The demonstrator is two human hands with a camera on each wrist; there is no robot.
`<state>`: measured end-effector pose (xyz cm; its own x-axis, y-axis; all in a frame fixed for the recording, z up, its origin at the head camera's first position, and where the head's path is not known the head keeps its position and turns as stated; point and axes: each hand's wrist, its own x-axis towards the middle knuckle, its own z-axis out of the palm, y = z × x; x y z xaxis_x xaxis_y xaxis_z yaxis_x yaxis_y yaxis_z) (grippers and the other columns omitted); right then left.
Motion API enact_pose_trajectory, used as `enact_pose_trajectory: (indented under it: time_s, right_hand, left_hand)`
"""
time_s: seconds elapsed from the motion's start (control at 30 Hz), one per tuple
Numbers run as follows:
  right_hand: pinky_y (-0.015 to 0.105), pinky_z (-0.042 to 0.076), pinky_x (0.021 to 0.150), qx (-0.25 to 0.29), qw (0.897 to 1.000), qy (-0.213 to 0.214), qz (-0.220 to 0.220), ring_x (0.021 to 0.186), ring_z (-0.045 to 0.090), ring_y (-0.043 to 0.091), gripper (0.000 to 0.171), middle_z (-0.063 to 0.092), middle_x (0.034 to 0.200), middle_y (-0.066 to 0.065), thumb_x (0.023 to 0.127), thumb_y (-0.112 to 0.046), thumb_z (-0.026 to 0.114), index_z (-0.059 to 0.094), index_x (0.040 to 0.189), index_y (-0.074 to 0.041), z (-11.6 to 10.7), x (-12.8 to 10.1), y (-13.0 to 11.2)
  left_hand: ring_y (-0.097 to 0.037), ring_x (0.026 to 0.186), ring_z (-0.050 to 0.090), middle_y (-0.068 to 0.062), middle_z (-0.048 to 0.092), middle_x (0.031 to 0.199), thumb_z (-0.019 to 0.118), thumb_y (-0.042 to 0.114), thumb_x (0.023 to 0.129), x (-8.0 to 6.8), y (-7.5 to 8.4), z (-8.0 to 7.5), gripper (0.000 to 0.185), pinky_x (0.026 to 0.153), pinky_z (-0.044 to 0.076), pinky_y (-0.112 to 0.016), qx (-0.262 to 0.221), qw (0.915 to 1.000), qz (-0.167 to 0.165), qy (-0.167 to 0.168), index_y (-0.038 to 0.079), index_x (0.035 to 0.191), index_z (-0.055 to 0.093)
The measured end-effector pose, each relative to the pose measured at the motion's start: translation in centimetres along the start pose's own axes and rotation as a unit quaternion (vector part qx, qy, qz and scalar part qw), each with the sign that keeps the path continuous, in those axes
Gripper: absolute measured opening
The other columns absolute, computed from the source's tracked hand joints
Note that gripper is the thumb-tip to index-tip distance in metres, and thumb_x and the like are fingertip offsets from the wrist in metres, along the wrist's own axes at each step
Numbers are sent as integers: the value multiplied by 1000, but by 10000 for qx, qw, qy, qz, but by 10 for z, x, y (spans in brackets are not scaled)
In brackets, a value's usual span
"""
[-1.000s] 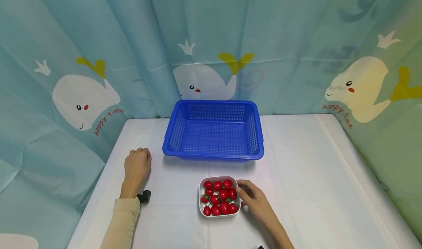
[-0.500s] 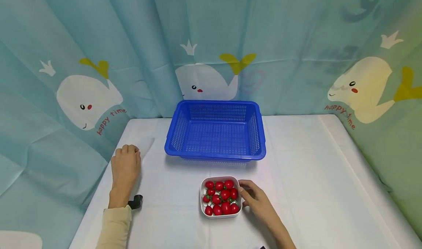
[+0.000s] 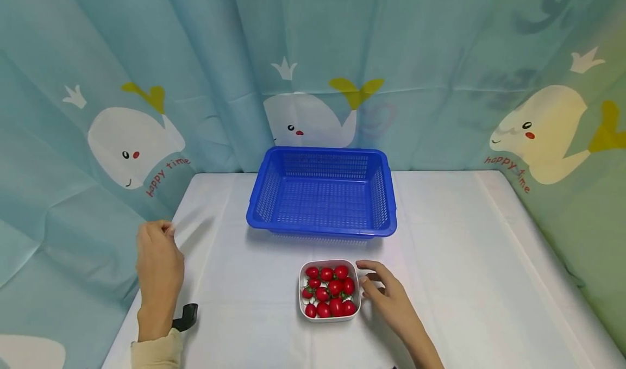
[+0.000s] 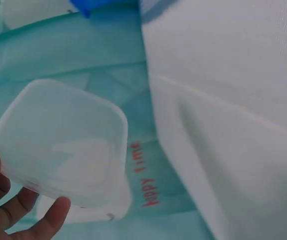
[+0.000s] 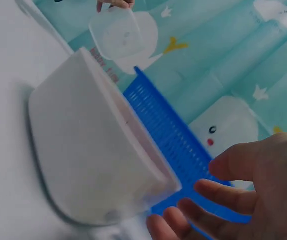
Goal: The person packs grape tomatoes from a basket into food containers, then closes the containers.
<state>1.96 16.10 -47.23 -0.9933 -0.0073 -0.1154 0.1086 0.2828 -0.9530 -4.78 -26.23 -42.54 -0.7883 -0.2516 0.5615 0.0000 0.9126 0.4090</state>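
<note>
My left hand (image 3: 158, 271) is raised over the table's left edge. In the left wrist view it pinches a clear, square plastic lid (image 4: 58, 140) by one edge, the thumb and fingers on either side. The same lid is hard to make out in the head view. Small red cherry tomatoes (image 3: 335, 287) with green stems fill a white open container (image 3: 330, 320) at the table's front middle. Just right of this container is my right hand (image 3: 391, 298), its fingers spread and relaxed. The right wrist view shows a gap between those fingers and the container's wall (image 5: 78, 135).
A blue plastic basket (image 3: 320, 231) with slotted sides stands behind the tomatoes, near the back edge. White cloth covers the table (image 3: 464, 260). A blue curtain (image 3: 415, 43) with whale prints hangs behind and along both sides.
My left hand has moved left and toward me, lifting the lid over the table's left edge. My right hand has come off the container's side, its fingers loosening. The container stays in place.
</note>
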Motion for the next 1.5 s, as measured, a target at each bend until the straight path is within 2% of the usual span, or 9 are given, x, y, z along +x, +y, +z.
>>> enact_pose_trajectory:
  time_s: [0.07,0.23,0.53,0.73,0.83,1.07,1.3,1.4,1.5]
  right_hand:
    - [25,58,81,-206,9995,120,-230,103,66,11,31,71,130,4,101,-16,65,67,132,-15,-1,-3,-5]
    - [25,58,85,-507,9944,383,-846,106,65,6,30,71,128,3,102,-12,65,68,131,-19,-2,-8,-16]
    - [26,59,89,-501,9801,440,-1871,110,66,15,38,70,126,2,100,-3,65,66,131,-25,3,-12,-23]
    - [24,58,90,-278,9718,378,-2311,112,65,17,43,69,125,1,98,0,66,65,133,-25,9,-10,-26]
    - [23,57,93,-198,9623,309,-2697,117,64,16,45,67,129,2,95,4,67,65,135,-18,11,-9,-26]
    - [20,50,105,-166,9432,296,-3306,129,57,10,55,63,136,8,89,7,70,60,140,-9,16,-8,-27]
    - [24,51,108,697,9126,328,-4016,125,60,17,54,62,132,19,82,22,66,57,134,8,19,-6,-28]
    - [24,55,102,865,9113,360,-4010,118,63,15,52,64,128,15,82,25,64,58,131,10,19,-8,-27]
    - [22,57,96,922,9201,470,-3778,112,64,12,51,66,124,8,82,26,65,59,129,8,18,-10,-26]
  left_hand:
    - [-45,96,50,-30,48,105,51,-1,105,-4,5,-9,14,72,49,-59,-16,9999,-83,102,-13,112,49]
    - [-45,94,50,-30,48,105,54,4,103,-14,16,-31,21,76,48,-58,16,9992,151,364,-15,111,50]
    - [-47,90,54,-32,54,108,49,19,107,-38,52,-59,33,65,46,-61,7,9935,489,1030,-13,113,53]
    - [-35,77,55,-29,58,107,41,32,109,-52,82,-63,44,58,47,-44,-364,9863,1083,1193,-10,109,55]
    - [-27,75,57,-27,59,105,40,32,110,-58,99,-60,45,58,48,-36,-693,9802,1385,1236,-9,107,58]
    - [-16,74,58,-17,60,101,38,30,112,-72,139,-49,42,57,53,-26,-1402,9700,1794,855,-5,104,60]
    - [-12,81,60,-9,60,104,38,27,112,-82,162,-33,37,62,51,-17,-2225,9568,1847,304,-3,106,59]
    - [-11,80,59,-9,59,103,42,21,111,-83,166,-28,30,66,51,-15,-2502,9514,1787,136,-3,107,59]
    - [-11,78,60,-8,59,104,51,9,107,-84,169,-23,13,70,52,-13,-2669,9504,1588,-182,-2,109,59]
